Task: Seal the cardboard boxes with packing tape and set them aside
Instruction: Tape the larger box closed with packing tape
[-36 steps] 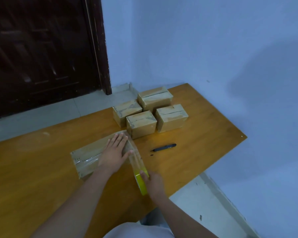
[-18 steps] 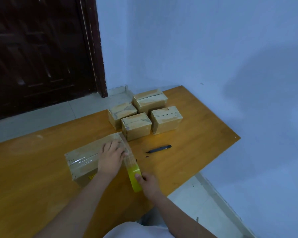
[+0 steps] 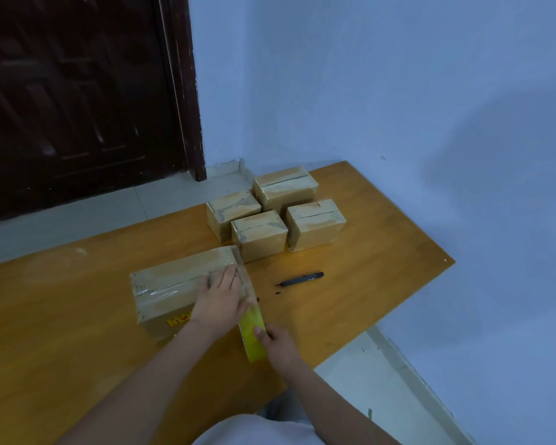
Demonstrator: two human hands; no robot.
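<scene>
Since a second ago, left hand (image 3: 220,303) slides toward the large box's right end, and tape roll (image 3: 252,334) sits closer to that box, stretched strip shorter. Large cardboard box (image 3: 174,290) lies on the wooden counter (image 3: 61,348), near its front edge. Left grip is released: fingers flat, pressing tape onto the box top at its right end. Clear tape strip (image 3: 246,289) runs from the box's right top edge down to the yellow roll just right of the box front corner. Right hand (image 3: 278,343) grasps the roll, thumb on its yellow face. Four small cardboard boxes (image 3: 259,234) cluster behind the large box, to its right, touching or almost touching one another; tape shows on their tops. Black pen (image 3: 300,279) lies right of the large box, apart from it, in front of the small boxes. Dark door (image 3: 77,91) stands well behind the large box; blue wall (image 3: 398,91) behind and right.
</scene>
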